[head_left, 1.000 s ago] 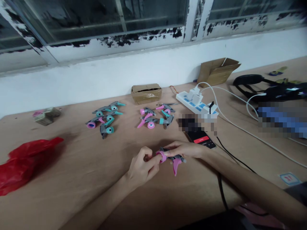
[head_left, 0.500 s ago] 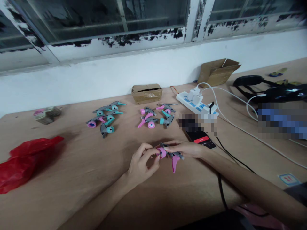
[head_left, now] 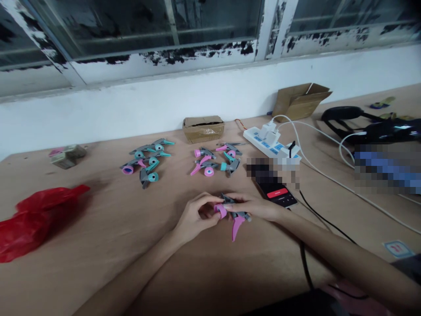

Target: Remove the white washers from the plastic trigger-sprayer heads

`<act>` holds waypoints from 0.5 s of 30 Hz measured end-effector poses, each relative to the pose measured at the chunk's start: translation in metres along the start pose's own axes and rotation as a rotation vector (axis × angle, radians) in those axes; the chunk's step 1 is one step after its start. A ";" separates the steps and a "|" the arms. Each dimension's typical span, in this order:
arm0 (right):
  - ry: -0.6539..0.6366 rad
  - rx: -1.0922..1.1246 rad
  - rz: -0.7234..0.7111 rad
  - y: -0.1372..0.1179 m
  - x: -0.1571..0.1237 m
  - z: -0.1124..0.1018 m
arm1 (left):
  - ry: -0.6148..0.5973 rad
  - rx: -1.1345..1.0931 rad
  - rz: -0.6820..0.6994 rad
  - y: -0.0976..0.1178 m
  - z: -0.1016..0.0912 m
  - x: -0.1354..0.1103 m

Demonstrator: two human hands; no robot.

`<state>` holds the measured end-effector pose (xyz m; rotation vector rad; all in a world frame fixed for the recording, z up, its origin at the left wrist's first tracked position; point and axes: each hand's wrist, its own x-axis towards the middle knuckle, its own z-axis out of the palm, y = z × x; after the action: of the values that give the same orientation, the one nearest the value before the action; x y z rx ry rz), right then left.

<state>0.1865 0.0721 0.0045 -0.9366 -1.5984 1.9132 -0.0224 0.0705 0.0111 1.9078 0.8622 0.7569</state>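
Between my two hands is a grey trigger spray head with a pink trigger (head_left: pixel 237 226) and a pink screw collar (head_left: pixel 220 210). My right hand (head_left: pixel 256 205) is closed around its grey body, partly covering it. The thumb and fingers of my left hand (head_left: pixel 195 215) are closed on the pink collar, making a loop. Beyond them lies a group of grey spray heads with teal and pink parts (head_left: pixel 151 162) to the left. Another group, pink and teal (head_left: pixel 208 171), rests straight ahead of my hands.
A small carton (head_left: pixel 204 131) and an open-flapped carton (head_left: pixel 297 105) stand by the wall. The white power strip (head_left: pixel 259 139) trails cables to the right. Near my right forearm lies a phone (head_left: pixel 279 195). A red plastic bag (head_left: pixel 36 215) is at left.
My left hand's fingers have shifted from the collar's open end to grip its rim. The spray head has turned slightly, its pink trigger swinging a little left. The whole view has shifted slightly.
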 end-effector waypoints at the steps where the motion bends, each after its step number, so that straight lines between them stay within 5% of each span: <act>1: 0.002 -0.011 -0.004 0.001 0.000 0.000 | -0.005 -0.008 -0.009 -0.001 0.000 0.001; 8: 0.084 -0.040 -0.063 0.006 0.002 0.006 | 0.004 0.042 -0.060 -0.001 0.000 0.002; 15: 0.140 0.016 -0.116 0.006 0.001 0.010 | 0.143 0.229 0.090 0.004 0.005 -0.003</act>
<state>0.1783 0.0650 -0.0012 -0.9288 -1.5202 1.7411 -0.0191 0.0637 0.0118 2.1262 0.9914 0.8891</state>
